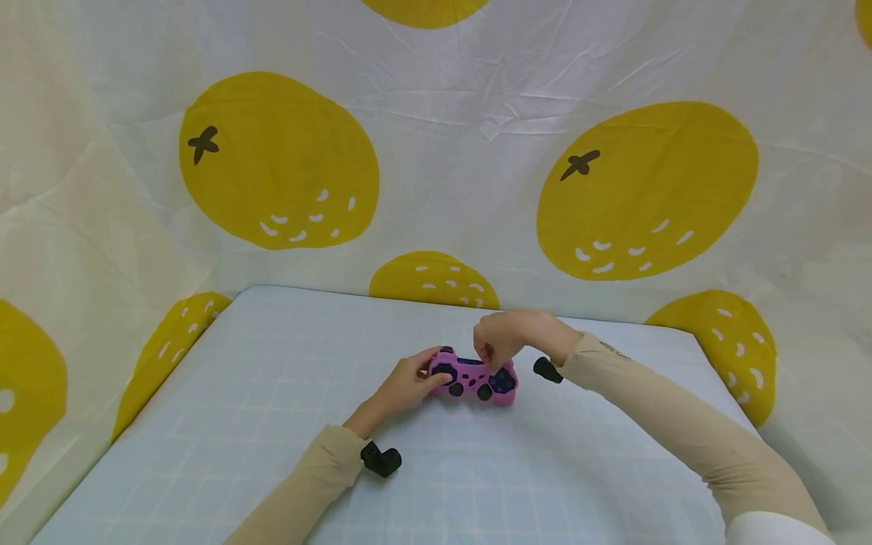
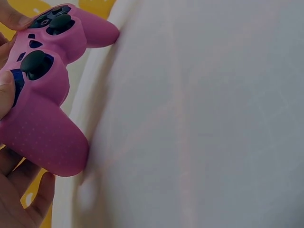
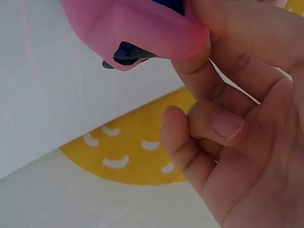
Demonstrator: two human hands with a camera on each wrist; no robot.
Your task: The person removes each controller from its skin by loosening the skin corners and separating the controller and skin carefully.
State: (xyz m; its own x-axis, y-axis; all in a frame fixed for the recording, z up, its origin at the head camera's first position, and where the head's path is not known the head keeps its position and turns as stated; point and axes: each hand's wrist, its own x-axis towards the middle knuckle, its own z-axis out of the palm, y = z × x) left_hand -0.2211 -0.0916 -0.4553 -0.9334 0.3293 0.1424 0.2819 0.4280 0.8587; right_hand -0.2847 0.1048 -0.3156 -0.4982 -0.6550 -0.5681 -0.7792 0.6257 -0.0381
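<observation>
A game controller in a pink rubbery cover is held over the table, its two dark thumbsticks toward the person. My left hand grips the left end, thumb on top beside the directional buttons and fingers beneath. From the far side my right hand reaches over and pinches the cover's edge near the right-hand buttons. Close up in the right wrist view, thumb and index finger pinch the pink cover while the other fingers curl loosely. Dark blue plastic shows through the cover's openings.
The table has a pale blue checked cloth. White fabric printed with large yellow fruit hangs behind and at both sides. Black wrist cameras sit on the left sleeve and the right sleeve.
</observation>
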